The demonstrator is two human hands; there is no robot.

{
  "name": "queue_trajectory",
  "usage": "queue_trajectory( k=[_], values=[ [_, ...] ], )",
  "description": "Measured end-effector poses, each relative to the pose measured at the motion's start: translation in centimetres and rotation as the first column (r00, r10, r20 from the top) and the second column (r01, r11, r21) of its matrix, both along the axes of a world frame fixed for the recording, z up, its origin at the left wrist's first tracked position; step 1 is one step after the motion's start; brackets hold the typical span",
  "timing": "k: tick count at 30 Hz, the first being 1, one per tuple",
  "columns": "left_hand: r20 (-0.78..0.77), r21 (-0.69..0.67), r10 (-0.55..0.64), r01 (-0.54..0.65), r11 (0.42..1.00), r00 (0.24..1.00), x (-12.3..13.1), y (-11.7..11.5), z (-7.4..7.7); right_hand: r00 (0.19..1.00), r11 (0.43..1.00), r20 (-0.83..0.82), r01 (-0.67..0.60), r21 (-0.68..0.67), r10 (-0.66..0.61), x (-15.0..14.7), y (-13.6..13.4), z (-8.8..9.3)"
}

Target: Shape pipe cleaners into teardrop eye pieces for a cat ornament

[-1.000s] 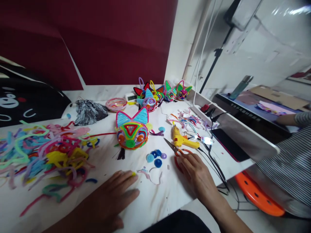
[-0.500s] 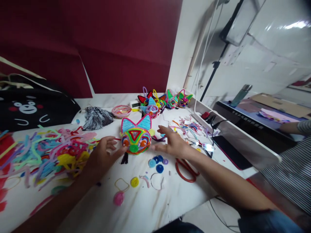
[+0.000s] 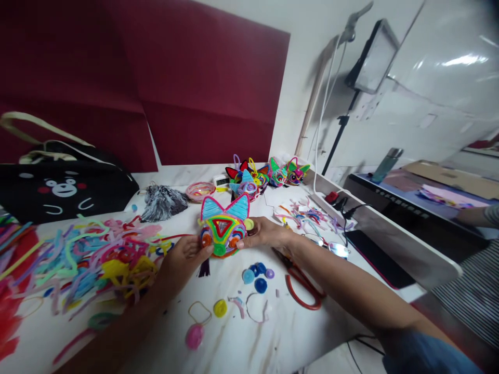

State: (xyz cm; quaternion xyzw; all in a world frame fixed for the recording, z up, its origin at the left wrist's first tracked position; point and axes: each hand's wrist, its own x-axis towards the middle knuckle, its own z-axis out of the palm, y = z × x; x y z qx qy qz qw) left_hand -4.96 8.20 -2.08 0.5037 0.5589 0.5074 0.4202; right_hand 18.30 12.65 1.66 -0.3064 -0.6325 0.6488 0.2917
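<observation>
A fox- or cat-faced ornament (image 3: pixel 223 228) made of coloured pipe cleaners stands upright at the middle of the table. Blue ears edged in pink, orange eyes and a green nose show on it. My left hand (image 3: pixel 186 258) grips its lower left side, thumb beside the nose. On the other side, my right hand (image 3: pixel 267 232) has its thumb on the front, and its fingers go behind, partly hidden. A dark tassel (image 3: pixel 204 268) hangs below. Coiled blue discs (image 3: pixel 260 284) lie in front, and red-handled scissors (image 3: pixel 304 291) rest under my right forearm.
Loose pipe cleaners (image 3: pixel 89 254) are heaped at the left. Finished ornaments (image 3: pixel 277 174) stand along the wall, near a grey pompom of yarn (image 3: pixel 163 201). A phone (image 3: pixel 378 257) lies by the raised white edge (image 3: pixel 421 252). Another person's arm (image 3: pixel 473 217) is at the far right.
My right hand has closed in from beside the ornament and now holds its right side. My left hand has tightened against the left side. The whole view has shifted slightly.
</observation>
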Motion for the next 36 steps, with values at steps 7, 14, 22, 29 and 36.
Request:
queue_trajectory(
  k=[7,14,22,29,36],
  values=[
    [0.149,0.18,0.076,-0.103,0.978,0.986,1.1,1.2,2.9,0.994,0.93,0.06,0.062,0.361,-0.089,1.2,0.6,3.5],
    [0.218,0.364,0.004,-0.085,0.927,0.976,2.0,2.6,4.9,0.975,0.748,0.022,0.156,0.645,-0.222,1.7,1.1,6.1],
    [0.265,0.46,-0.028,-0.101,0.882,0.964,3.1,2.8,5.1,0.938,0.453,-0.116,0.262,0.852,-0.326,2.2,0.2,6.3],
    [0.299,0.451,-0.109,-0.04,0.891,0.948,4.8,0.2,4.3,0.931,0.511,-0.065,0.255,0.821,-0.36,4.3,-2.3,5.4],
    [0.194,0.396,-0.227,0.135,0.908,0.954,7.0,-2.6,3.8,0.871,0.633,-0.09,0.419,0.651,-0.483,7.9,-5.5,2.8]
  ],
)
